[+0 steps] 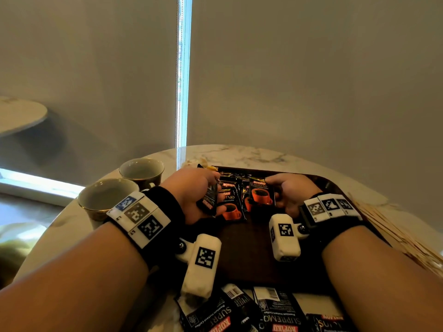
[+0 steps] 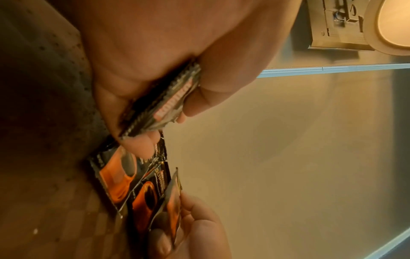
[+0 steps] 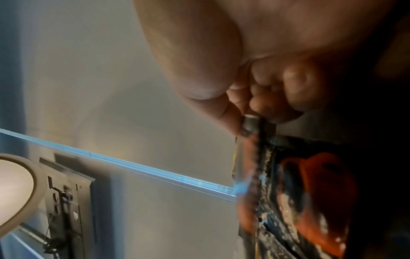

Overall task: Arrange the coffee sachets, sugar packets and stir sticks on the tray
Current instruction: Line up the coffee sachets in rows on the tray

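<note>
Left hand point(image 1: 191, 195) gripped a stack of sachets point(image 2: 164, 103) over the tray point(image 1: 249, 255). Right hand point(image 1: 291, 194) pinched 1 sachet point(image 1: 262, 195) at the tray's far end. Stir sticks point(image 1: 388, 226) lay right of tray.

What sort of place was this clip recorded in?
Probably a hotel room or lounge coffee corner: a round marble table by roller blinds, two gold-rimmed cups, and a dark tray of instant coffee sachets.

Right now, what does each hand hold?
Left hand: grips a small stack of coffee sachets.
Right hand: pinches one coffee sachet by its edge.
</note>
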A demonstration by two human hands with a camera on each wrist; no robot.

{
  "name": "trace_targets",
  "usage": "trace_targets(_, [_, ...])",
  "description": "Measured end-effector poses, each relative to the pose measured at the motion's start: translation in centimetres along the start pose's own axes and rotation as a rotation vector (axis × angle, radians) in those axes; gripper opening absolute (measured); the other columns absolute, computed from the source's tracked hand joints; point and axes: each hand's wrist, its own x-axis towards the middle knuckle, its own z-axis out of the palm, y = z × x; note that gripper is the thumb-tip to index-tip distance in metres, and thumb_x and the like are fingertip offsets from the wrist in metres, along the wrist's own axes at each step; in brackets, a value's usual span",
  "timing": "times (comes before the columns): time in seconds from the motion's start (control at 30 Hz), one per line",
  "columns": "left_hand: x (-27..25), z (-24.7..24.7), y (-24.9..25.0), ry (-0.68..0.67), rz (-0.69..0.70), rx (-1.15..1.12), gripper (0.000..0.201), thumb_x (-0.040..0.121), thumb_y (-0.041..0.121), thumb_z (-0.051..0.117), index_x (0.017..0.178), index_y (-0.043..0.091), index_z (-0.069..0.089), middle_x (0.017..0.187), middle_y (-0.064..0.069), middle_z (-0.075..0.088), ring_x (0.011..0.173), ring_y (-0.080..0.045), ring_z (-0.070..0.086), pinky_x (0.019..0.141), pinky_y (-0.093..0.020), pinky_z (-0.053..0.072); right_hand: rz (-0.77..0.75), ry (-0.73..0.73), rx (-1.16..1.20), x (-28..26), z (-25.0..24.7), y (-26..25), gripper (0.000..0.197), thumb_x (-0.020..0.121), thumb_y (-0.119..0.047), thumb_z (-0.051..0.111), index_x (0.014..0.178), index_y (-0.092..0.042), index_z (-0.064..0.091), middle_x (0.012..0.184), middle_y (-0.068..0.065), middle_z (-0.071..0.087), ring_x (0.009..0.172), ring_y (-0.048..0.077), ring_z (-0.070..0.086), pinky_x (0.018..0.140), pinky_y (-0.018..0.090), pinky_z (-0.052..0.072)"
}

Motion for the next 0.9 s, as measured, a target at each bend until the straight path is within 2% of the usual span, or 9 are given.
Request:
trace_targets(0.07, [0.2,-0.2,0.0,0.036,-0.004,0.027,0.025,0.103,0.008,0.038,0.108,0.018,0.061,0.12,-0.018,0.059,0.09,-0.026,0.063,0.061,-0.039,0.057,0.003,0.013,-0.046,0.1,0.0,0.2,0.013,0.087,-0.016,0.062,0.091,-0.004,0.061,0.065,0.008,0.047,0.046,0.016,0.04,0.041,0.027,0.028])
trace_targets(0.13, [0.2,-0.4,0.1,0.056,-0.012,0.057,0.027,0.102,0.007,0.039,0.111,0.016,0.062,0.124,-0.02,0.059,0.091,-0.026,0.065,0.057,-0.038,0.056,0.002,0.015,-0.094,0.1,0.1,0.3,0.011,0.085,-0.016,0.064,0.087,-0.005,0.061,0.063,0.007,0.047,0.046,0.017,0.04,0.042,0.027,0.03])
trace_targets(0.27, [0.3,-0.3,0.1,0.044,-0.051,0.13,0.031,0.102,0.006,0.038,0.122,0.012,0.061,0.109,-0.019,0.062,0.085,-0.025,0.065,0.06,-0.038,0.056,-0.006,0.003,-0.154,0.1,0.3,0.4,0.008,0.085,-0.015,0.067,0.084,-0.008,0.063,0.065,0.005,0.049,0.047,0.013,0.04,0.042,0.027,0.03])
trace_targets(0.43, [0.0,-0.2,0.2,0.033,-0.053,0.178,0.031,0.101,0.004,0.037,0.119,0.011,0.061,0.099,-0.019,0.062,0.079,-0.025,0.063,0.065,-0.038,0.056,-0.012,-0.027,-0.173,0.0,0.2,0.4,0.011,0.086,-0.015,0.068,0.092,-0.006,0.065,0.074,0.006,0.054,0.05,0.012,0.041,0.043,0.025,0.029])
trace_targets(0.63, [-0.7,-0.2,0.4,-0.054,-0.118,0.225,0.031,0.098,0.004,0.038,0.118,0.009,0.061,0.105,-0.021,0.061,0.077,-0.026,0.066,0.063,-0.037,0.055,-0.013,-0.023,-0.132,0.2,0.2,0.4,0.012,0.086,-0.014,0.066,0.077,-0.01,0.06,0.057,0.0,0.047,0.047,0.012,0.036,0.044,0.026,0.024])
trace_targets(0.77, [-0.8,-0.2,0.5,-0.078,-0.149,0.241,0.035,0.099,0.005,0.036,0.127,0.008,0.057,0.092,-0.019,0.065,0.067,-0.026,0.071,0.062,-0.038,0.055,0.001,0.019,-0.106,0.4,0.1,0.4,0.01,0.081,-0.015,0.064,0.079,-0.01,0.055,0.064,0.005,0.045,0.048,0.015,0.035,0.042,0.026,0.024])
trace_targets(0.87, [-0.9,-0.1,0.4,-0.067,-0.132,0.26,0.036,0.099,0.004,0.035,0.128,0.008,0.056,0.074,-0.015,0.071,0.057,-0.025,0.072,0.066,-0.038,0.054,0.006,0.009,-0.12,0.3,0.1,0.3,0.01,0.081,-0.015,0.063,0.079,-0.011,0.053,0.063,0.005,0.045,0.048,0.015,0.036,0.042,0.026,0.025])
trace_targets(0.9, [-0.9,0.0,0.3,-0.06,-0.122,0.272,0.037,0.099,0.004,0.035,0.128,0.009,0.057,0.074,-0.013,0.071,0.056,-0.023,0.072,0.067,-0.038,0.054,0.004,0.007,-0.132,0.3,0.0,0.3,0.011,0.081,-0.015,0.064,0.078,-0.011,0.054,0.062,0.004,0.045,0.047,0.015,0.036,0.042,0.026,0.025])
